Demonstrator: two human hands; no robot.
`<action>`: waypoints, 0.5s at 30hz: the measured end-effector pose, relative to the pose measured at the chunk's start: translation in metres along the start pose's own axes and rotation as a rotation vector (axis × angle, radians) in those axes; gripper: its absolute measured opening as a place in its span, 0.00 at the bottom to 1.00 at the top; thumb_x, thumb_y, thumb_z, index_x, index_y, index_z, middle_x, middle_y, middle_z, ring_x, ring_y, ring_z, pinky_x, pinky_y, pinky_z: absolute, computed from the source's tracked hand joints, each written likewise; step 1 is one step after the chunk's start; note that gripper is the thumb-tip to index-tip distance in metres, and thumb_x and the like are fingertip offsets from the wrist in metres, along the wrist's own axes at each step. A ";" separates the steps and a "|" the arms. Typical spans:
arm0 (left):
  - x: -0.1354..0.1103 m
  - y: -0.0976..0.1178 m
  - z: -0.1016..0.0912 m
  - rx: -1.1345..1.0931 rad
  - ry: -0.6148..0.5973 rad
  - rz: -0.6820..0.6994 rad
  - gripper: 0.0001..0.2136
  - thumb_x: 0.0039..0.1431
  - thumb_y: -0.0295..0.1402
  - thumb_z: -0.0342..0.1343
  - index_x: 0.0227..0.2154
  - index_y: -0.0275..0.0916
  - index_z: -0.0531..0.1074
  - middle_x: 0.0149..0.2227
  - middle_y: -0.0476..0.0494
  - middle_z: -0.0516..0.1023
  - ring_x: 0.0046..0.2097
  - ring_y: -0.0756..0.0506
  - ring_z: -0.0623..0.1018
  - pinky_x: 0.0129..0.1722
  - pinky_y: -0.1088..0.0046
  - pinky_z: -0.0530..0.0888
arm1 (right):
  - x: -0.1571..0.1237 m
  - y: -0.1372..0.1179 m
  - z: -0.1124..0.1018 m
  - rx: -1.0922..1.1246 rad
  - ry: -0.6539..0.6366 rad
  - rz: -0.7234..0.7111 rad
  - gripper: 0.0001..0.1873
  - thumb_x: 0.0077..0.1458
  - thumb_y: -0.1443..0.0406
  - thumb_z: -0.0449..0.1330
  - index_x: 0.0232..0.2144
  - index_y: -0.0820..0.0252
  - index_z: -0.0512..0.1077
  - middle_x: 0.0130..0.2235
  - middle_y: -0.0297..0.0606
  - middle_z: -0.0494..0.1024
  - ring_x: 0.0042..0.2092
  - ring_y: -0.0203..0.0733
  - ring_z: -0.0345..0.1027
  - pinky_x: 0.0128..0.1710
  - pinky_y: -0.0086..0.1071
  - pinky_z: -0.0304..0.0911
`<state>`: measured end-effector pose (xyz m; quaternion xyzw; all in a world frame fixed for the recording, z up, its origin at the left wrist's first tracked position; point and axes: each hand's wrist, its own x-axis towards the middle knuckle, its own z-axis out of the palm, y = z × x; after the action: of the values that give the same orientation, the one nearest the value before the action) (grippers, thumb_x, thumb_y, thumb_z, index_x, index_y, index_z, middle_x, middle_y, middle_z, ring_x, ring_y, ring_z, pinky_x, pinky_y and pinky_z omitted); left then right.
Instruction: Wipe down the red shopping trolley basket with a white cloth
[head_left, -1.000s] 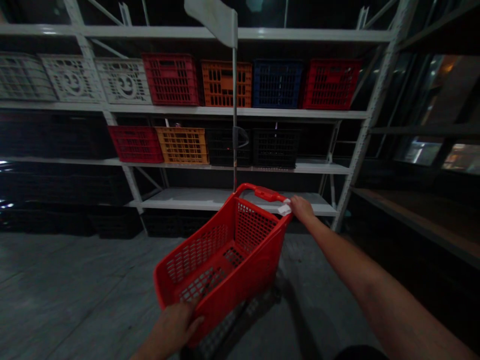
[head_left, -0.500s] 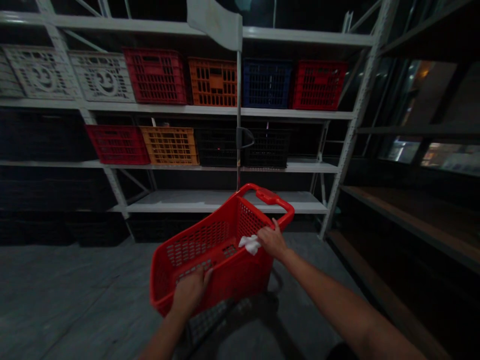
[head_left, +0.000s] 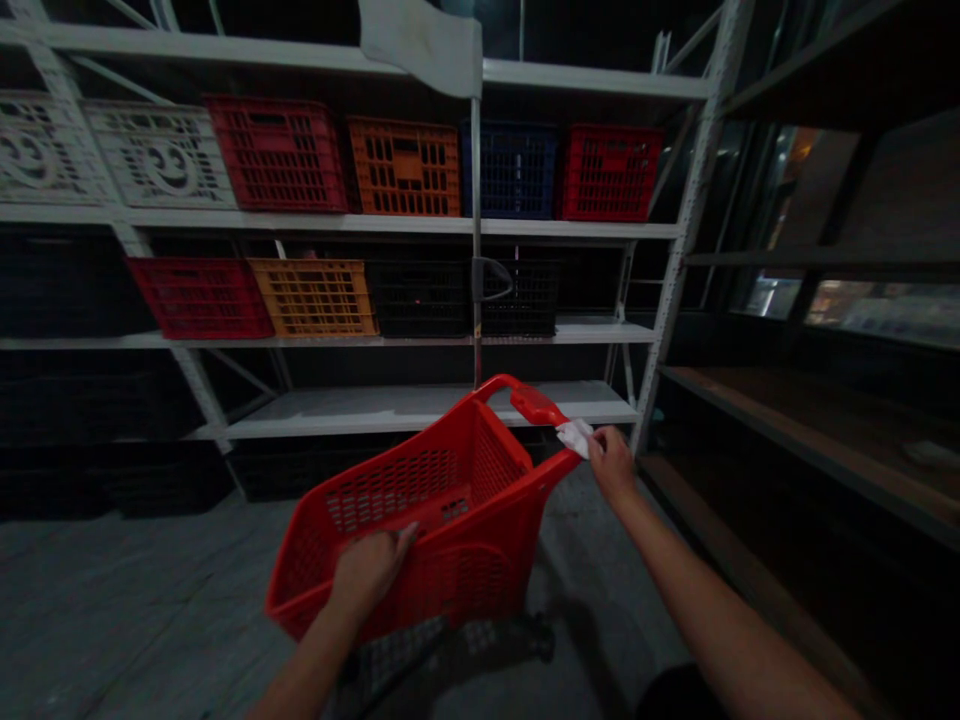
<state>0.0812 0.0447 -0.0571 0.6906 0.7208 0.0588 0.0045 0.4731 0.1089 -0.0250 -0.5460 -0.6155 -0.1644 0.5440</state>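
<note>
A red plastic shopping cart (head_left: 480,560) stands before me, its perforated basket facing up and its handle (head_left: 536,405) at the far right. My left hand (head_left: 369,570) is closed over the basket's near rim, with the thumb lying along the top and the other fingers hidden inside. At the right corner of the handle, my right hand (head_left: 613,462) pinches a crumpled white cloth or tissue (head_left: 576,438) and presses it against the red plastic. A pole with a pale flag-like panel (head_left: 427,45) rises behind the handle.
White metal shelving (head_left: 420,425) spans the back, holding red, orange, blue, black and white crates, such as an orange crate (head_left: 405,165). Dark shelves with brown boards (head_left: 810,430) line the right side. Grey floor (head_left: 172,600) lies around the cart's left.
My right hand has moved with the white cloth from the basket's side rim up and right to the handle's corner. My left hand stays on the near rim. The view has shifted slightly right.
</note>
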 end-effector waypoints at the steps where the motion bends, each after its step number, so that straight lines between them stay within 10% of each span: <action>1: 0.005 0.016 -0.004 -0.045 0.003 0.080 0.30 0.60 0.48 0.28 0.29 0.34 0.73 0.32 0.33 0.78 0.37 0.42 0.77 0.38 0.68 0.68 | -0.014 -0.011 0.007 0.082 0.049 0.045 0.06 0.55 0.65 0.47 0.29 0.60 0.63 0.30 0.38 0.67 0.33 0.42 0.62 0.35 0.33 0.58; 7: 0.026 0.096 0.001 -0.116 -0.001 0.268 0.30 0.59 0.51 0.28 0.35 0.39 0.73 0.34 0.38 0.78 0.39 0.45 0.77 0.38 0.72 0.68 | -0.100 -0.079 0.052 0.331 0.149 0.208 0.06 0.56 0.65 0.48 0.33 0.59 0.64 0.33 0.38 0.66 0.37 0.41 0.62 0.38 0.34 0.59; 15: 0.026 0.091 0.010 -0.041 0.023 0.244 0.32 0.57 0.53 0.26 0.31 0.41 0.73 0.32 0.39 0.78 0.37 0.45 0.77 0.36 0.73 0.68 | -0.085 -0.065 0.051 0.426 0.307 0.458 0.08 0.54 0.62 0.48 0.32 0.60 0.64 0.33 0.39 0.67 0.37 0.42 0.63 0.39 0.34 0.59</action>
<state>0.1718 0.0749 -0.0567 0.7722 0.6302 0.0814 0.0031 0.3766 0.0848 -0.0895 -0.5130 -0.4084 0.0140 0.7548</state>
